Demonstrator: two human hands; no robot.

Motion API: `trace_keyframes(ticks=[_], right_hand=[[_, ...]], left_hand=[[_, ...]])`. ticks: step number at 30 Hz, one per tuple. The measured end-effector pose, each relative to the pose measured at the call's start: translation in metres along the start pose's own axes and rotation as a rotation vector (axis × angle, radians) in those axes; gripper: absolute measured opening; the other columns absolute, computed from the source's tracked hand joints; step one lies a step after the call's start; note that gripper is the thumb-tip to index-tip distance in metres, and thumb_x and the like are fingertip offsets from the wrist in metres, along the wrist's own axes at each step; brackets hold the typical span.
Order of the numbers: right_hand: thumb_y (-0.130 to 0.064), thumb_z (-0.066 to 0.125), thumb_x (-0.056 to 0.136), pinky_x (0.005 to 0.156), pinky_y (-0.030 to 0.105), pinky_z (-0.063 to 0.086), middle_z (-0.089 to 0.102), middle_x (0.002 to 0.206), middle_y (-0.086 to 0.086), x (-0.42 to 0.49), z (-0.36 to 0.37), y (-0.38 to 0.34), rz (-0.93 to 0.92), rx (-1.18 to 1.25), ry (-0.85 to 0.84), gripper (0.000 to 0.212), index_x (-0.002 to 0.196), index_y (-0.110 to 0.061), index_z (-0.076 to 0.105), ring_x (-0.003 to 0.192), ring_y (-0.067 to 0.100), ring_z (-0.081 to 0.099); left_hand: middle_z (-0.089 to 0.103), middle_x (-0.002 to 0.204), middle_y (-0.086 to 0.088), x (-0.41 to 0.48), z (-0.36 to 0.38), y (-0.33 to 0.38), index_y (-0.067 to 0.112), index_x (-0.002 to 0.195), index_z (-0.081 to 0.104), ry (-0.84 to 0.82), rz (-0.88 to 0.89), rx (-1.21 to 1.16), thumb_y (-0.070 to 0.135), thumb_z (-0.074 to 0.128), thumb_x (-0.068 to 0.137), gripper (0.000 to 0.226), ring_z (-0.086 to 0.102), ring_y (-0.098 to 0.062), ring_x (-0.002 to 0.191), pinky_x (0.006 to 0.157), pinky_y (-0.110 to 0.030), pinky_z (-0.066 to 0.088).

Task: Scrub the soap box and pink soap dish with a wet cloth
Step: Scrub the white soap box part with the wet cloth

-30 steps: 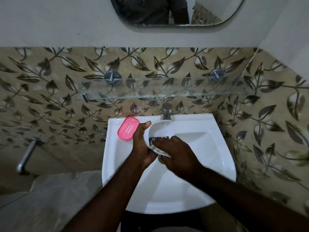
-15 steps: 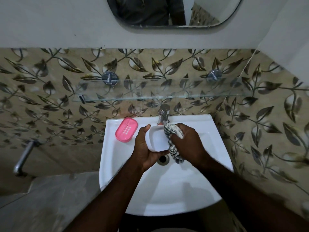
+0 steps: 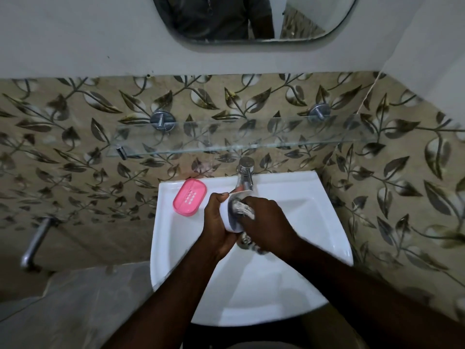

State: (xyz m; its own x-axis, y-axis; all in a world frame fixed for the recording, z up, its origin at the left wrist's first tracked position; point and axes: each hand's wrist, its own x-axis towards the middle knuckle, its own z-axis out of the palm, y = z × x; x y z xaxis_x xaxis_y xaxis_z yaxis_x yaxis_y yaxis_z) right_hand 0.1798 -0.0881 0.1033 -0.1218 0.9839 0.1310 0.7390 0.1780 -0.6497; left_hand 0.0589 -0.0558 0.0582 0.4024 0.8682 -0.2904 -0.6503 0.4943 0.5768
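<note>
My left hand (image 3: 218, 224) grips a white soap box (image 3: 229, 217) over the middle of the white sink (image 3: 314, 222), tilted with its hollow side facing right. My right hand (image 3: 266, 224) holds a wet striped cloth (image 3: 242, 210) and presses it into the box's hollow. A tail of the cloth hangs below my right hand near the drain. The pink soap dish (image 3: 189, 197), oval with small slots, lies on the sink's back left corner, untouched.
A chrome tap (image 3: 245, 173) stands at the sink's back edge just above my hands. A glass shelf (image 3: 239, 138) on two chrome brackets runs above it, with a mirror (image 3: 251, 18) higher up. A chrome pipe (image 3: 34, 244) sticks out at lower left.
The box has turned more on edge in my left hand, and my right hand has pushed the cloth from the box's right rim into its hollow. Both hands stay over the drain.
</note>
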Motion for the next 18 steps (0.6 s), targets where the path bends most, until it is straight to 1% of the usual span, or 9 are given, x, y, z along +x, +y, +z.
trace_keyframes(ticks=[1,3,6,8,11,13,15,16,18], right_hand=[[-0.022,0.062,0.081,0.079,0.027,0.052,0.075,0.097,0.002,-0.003,0.002,-0.008,-0.011,0.094,-0.031,0.023,0.102,-0.021,0.071,0.091,0.02,0.069],[-0.021,0.06,0.082,0.081,0.032,0.053,0.075,0.096,0.002,-0.007,0.002,-0.016,-0.087,0.137,-0.094,0.02,0.099,-0.02,0.071,0.09,0.019,0.069],[-0.009,0.062,0.084,0.092,0.031,0.046,0.072,0.115,0.007,-0.002,-0.004,0.0,-0.172,-0.078,-0.115,0.034,0.117,-0.016,0.069,0.107,0.027,0.064],[-0.007,0.06,0.087,0.097,0.032,0.043,0.069,0.121,0.006,0.001,-0.006,0.011,-0.091,-0.144,-0.048,0.038,0.123,-0.016,0.067,0.114,0.028,0.061],[-0.011,0.062,0.086,0.086,0.024,0.048,0.075,0.108,0.003,0.001,0.0,0.0,0.032,0.067,0.003,0.028,0.111,-0.019,0.072,0.103,0.022,0.067],[-0.014,0.064,0.084,0.079,0.022,0.051,0.076,0.096,-0.003,-0.001,0.006,-0.013,0.038,0.308,-0.047,0.022,0.102,-0.023,0.073,0.092,0.012,0.07],[-0.012,0.06,0.081,0.073,0.027,0.054,0.076,0.09,-0.004,-0.005,0.003,-0.022,-0.07,0.304,-0.018,0.022,0.097,-0.021,0.072,0.081,0.008,0.069],[-0.009,0.056,0.078,0.072,0.03,0.053,0.076,0.091,-0.002,-0.004,0.0,-0.021,-0.196,0.194,0.056,0.027,0.096,-0.019,0.073,0.077,0.013,0.067],[-0.009,0.05,0.077,0.069,0.03,0.05,0.076,0.104,0.002,0.004,-0.006,-0.011,-0.508,-0.182,0.222,0.035,0.101,-0.015,0.075,0.075,0.024,0.063]], left_hand=[[0.074,0.093,-0.014,0.001,-0.001,0.001,0.013,0.103,0.077,0.024,0.013,-0.005,0.036,0.049,0.072,0.049,0.072,-0.025,0.082,0.076,-0.031,0.058],[0.073,0.092,-0.014,-0.001,-0.002,0.005,0.011,0.114,0.071,0.031,0.043,-0.027,0.036,0.049,0.071,0.054,0.071,-0.026,0.08,0.073,-0.03,0.058],[0.073,0.102,-0.018,-0.001,0.0,0.013,0.011,0.118,0.067,0.014,0.039,-0.055,0.036,0.043,0.078,0.053,0.07,-0.031,0.089,0.081,-0.04,0.055],[0.071,0.104,-0.019,-0.001,0.004,0.015,0.01,0.11,0.072,0.027,0.019,-0.047,0.035,0.033,0.086,0.052,0.07,-0.032,0.092,0.087,-0.045,0.049],[0.072,0.092,-0.015,-0.002,0.008,0.011,0.01,0.115,0.065,0.044,0.018,-0.03,0.033,0.029,0.089,0.05,0.071,-0.027,0.082,0.078,-0.033,0.056],[0.073,0.084,-0.015,-0.002,0.007,0.012,0.009,0.115,0.066,0.037,0.047,-0.01,0.033,0.037,0.081,0.05,0.072,-0.025,0.074,0.069,-0.029,0.058],[0.072,0.082,-0.014,-0.002,0.008,0.018,0.01,0.112,0.07,0.009,0.086,0.016,0.038,0.045,0.073,0.055,0.07,-0.024,0.073,0.07,-0.028,0.056],[0.072,0.085,-0.013,-0.002,0.009,0.019,0.01,0.111,0.071,-0.004,0.084,0.019,0.039,0.047,0.072,0.054,0.069,-0.023,0.075,0.071,-0.028,0.056],[0.07,0.083,-0.01,-0.004,0.014,0.019,0.008,0.103,0.068,-0.024,0.035,-0.022,0.039,0.051,0.072,0.047,0.069,-0.021,0.074,0.068,-0.027,0.057]])
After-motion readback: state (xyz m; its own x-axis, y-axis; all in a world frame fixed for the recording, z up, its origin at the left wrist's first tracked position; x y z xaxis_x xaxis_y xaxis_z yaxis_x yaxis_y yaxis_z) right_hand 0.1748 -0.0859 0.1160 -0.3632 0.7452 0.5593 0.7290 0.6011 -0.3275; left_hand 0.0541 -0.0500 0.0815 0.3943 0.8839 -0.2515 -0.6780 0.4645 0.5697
